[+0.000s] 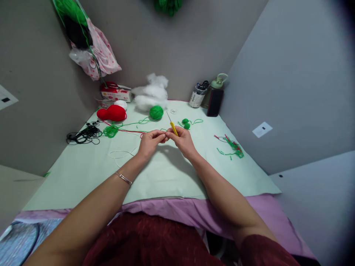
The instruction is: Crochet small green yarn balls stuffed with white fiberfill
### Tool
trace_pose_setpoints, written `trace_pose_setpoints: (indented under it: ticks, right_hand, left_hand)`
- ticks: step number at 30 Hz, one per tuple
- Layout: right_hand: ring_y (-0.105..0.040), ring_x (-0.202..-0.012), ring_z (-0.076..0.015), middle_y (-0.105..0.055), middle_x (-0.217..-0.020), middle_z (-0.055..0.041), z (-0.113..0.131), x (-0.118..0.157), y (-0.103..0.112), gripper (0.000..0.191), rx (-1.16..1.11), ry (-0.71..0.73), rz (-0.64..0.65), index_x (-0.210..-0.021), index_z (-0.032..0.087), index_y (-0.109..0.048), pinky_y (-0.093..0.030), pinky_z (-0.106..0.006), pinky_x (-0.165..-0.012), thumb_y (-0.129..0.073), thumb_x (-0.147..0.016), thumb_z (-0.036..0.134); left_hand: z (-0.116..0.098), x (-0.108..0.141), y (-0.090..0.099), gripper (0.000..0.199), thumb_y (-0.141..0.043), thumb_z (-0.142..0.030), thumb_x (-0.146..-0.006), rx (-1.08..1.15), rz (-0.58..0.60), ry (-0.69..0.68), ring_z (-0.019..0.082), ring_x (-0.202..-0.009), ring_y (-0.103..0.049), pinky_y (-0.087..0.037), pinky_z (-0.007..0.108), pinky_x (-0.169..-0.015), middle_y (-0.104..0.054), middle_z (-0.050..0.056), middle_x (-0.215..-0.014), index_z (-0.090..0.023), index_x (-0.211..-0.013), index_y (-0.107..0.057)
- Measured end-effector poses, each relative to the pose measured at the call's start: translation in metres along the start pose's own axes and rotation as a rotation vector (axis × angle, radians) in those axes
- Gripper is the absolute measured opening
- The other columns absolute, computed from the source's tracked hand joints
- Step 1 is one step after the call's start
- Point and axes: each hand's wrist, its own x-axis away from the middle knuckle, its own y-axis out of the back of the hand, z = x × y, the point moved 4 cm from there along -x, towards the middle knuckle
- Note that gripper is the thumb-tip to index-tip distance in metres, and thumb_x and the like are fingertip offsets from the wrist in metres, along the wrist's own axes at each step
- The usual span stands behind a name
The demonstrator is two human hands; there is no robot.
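Note:
My right hand (182, 141) is closed around a crochet hook with a yellow handle (173, 129), its thin metal tip pointing up and away. Thumb and fingers of my left hand (151, 143) are pinched together, touching my right fingertips. Green yarn (163, 129) shows at the left fingers; the small piece between the fingertips is mostly hidden. Red yarn (142, 135) lies against the left knuckles. Beyond the hands sit a green yarn ball (156, 112) and two small green pieces (186, 124) with a loose tail.
White stuffing (152, 94) is heaped at the back. On the left lie red yarn (112, 113), a white ball (121, 105) and tangled black cord (85, 133). Yarn scraps (234, 146) lie right. A pen cup (197, 96), bottle (217, 84) and phone (215, 103) stand behind.

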Motion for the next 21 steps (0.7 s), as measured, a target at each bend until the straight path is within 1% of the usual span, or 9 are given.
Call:
trace_pose_setpoints:
  ticks: [7, 12, 16, 19, 21]
  right_hand:
    - [-0.051, -0.057, -0.0115, -0.065, -0.063, 0.0003, 0.0042, -0.001, 0.002, 0.037, -0.016, 0.012, -0.031, -0.079, 0.019, -0.064, -0.031, -0.024, -0.049, -0.08, -0.074, 0.052]
    - [-0.048, -0.054, -0.0108, -0.065, -0.062, 0.0004, 0.0065, 0.0006, 0.0018, 0.036, -0.022, 0.012, -0.036, -0.077, 0.019, -0.066, -0.03, -0.025, -0.049, -0.081, -0.074, 0.052]
    - [-0.049, -0.057, -0.0112, -0.066, -0.063, -0.0003, 0.0067, 0.0014, 0.001, 0.034, -0.014, 0.01, -0.033, -0.076, 0.018, -0.068, -0.03, -0.025, -0.05, -0.082, -0.072, 0.049]
    - [-0.048, -0.057, -0.0107, -0.065, -0.062, 0.0005, 0.0061, 0.0013, 0.0003, 0.033, -0.02, -0.001, -0.03, -0.076, 0.018, -0.069, -0.029, -0.025, -0.049, -0.083, -0.071, 0.048]
    - [-0.045, -0.054, -0.0094, -0.064, -0.06, 0.0014, 0.0058, 0.0011, -0.0003, 0.034, -0.037, -0.016, -0.022, -0.076, 0.018, -0.068, -0.026, -0.025, -0.048, -0.083, -0.07, 0.048]
  left_hand:
    - [-0.0028, 0.0042, -0.0026, 0.024, -0.082, -0.038, -0.071, -0.018, -0.005, -0.011, 0.017, -0.071, -0.064, -0.053, 0.033, -0.075, -0.076, 0.005, -0.074, -0.016, -0.08, -0.08]
    - [-0.0046, 0.0048, -0.0028, 0.02, -0.083, -0.037, -0.07, -0.037, -0.004, -0.019, 0.016, -0.071, -0.062, -0.052, 0.032, -0.075, -0.075, 0.004, -0.074, -0.018, -0.076, -0.079]
    - [-0.0016, 0.0027, -0.0005, 0.021, -0.084, -0.037, -0.069, -0.052, -0.004, 0.004, 0.016, -0.069, -0.061, -0.051, 0.031, -0.074, -0.074, 0.005, -0.074, -0.018, -0.073, -0.077]
    - [-0.0007, 0.0019, 0.0001, 0.022, -0.082, -0.038, -0.07, -0.057, 0.009, 0.021, 0.015, -0.068, -0.06, -0.05, 0.031, -0.073, -0.074, 0.004, -0.074, -0.017, -0.075, -0.076]
    - [-0.002, 0.0025, -0.0008, 0.023, -0.081, -0.039, -0.071, -0.062, 0.028, 0.035, 0.015, -0.068, -0.059, -0.05, 0.03, -0.072, -0.073, 0.003, -0.074, -0.017, -0.075, -0.075]
